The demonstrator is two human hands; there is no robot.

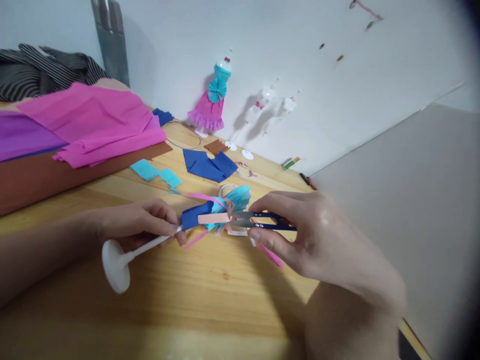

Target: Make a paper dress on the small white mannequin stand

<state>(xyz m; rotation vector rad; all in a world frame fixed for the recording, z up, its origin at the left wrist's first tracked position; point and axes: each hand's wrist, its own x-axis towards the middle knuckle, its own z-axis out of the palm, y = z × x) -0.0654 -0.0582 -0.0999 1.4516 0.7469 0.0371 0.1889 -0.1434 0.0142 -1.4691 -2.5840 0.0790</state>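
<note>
My left hand [155,223] grips a small mannequin stand [150,245] by its white pole, just below the dressed body. The stand lies tilted, its round base toward the left. Dark blue paper [193,215], turquoise ruffles [237,198] and a pale peach strip [213,218] cover the body. My right hand [300,230] is closed round dark blue thread snips [268,220]. Their blades point left and meet the end of the peach strip; whether they are cutting it I cannot tell. Pink strips [270,255] hang by the figure.
Pink crepe paper [108,125] lies over a brown sheet [75,170] on the left. Blue paper pieces [210,166] and turquoise scraps [155,172] lie behind my hands. A dressed mannequin [212,97] and two bare mannequins [260,102] stand along the wall.
</note>
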